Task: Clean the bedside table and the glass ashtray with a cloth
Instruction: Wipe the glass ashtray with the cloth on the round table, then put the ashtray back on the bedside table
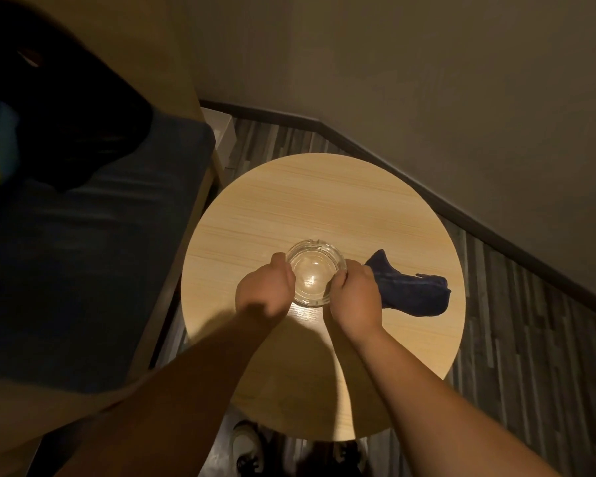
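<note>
Head cam looked pretty much straight down on this one, lighting was dim and yellowish. Far left was a bed (pixel 83 270) with a dark blue cover and something black lying on it, too dark to make out. Next over, the round light-wood desk (pixel 324 201) sat just beside the bed, near a corner of the room.

Left hand (pixel 265 290) was curled around the left side of the glass ashtray (pixel 315 273), fingers closed on the rim. The ashtray was clear, round, notched at the far rim, and sat roughly in the middle of the desk, a bit toward the person. Couldn't tell if it was resting on the wood or lifted slightly.

Right hand (pixel 355 297) gripped the ashtray's right edge, and it was also closed on one end of the dark blue cloth (pixel 413 290). The rest of the cloth trailed out to the right, lying bunched on the desk.

Striped grey floor (pixel 530 339) on the right, and shoes (pixel 245 445) showed below the desk's near edge.
</note>
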Tool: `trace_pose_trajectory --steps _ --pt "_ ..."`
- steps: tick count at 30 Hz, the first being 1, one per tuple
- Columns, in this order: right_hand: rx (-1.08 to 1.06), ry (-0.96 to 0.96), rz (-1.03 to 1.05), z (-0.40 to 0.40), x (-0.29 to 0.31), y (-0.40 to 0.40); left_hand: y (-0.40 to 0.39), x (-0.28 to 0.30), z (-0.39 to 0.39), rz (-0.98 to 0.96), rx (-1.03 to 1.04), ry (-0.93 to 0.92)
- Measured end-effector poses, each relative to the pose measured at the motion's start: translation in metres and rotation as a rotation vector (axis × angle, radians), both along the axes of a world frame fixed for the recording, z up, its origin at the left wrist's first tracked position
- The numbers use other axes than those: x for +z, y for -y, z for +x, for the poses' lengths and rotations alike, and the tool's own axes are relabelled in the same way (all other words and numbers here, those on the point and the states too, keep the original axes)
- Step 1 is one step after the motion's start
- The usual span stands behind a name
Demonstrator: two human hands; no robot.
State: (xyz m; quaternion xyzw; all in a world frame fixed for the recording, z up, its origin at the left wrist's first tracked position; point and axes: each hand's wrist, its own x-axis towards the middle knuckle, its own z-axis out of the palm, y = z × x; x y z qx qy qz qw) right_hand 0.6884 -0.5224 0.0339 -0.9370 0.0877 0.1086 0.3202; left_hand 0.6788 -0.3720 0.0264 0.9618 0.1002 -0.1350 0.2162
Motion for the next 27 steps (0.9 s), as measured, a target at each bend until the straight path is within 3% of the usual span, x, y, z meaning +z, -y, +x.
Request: trace_pose_trajectory --steps 6,16,23,27 --pt "0.073 0.062 0.026 0.002 0.038 -0.007 -0.007 0.043 -0.016 0.026 0.045 0.040" --pt "0.263 0.174 -0.043 -0.027 0.190 -0.041 -0.031 0.197 -0.064 0.222 0.180 0.038" --pt "0.490 0.193 -0.009 -0.075 0.273 -0.087 -0.064 0.289 -0.141 0.176 0.450 0.035" --pt "0.669 0.238 0.020 -0.118 0.307 -0.127 -0.088 0.320 -0.211 0.249 0.592 0.051"
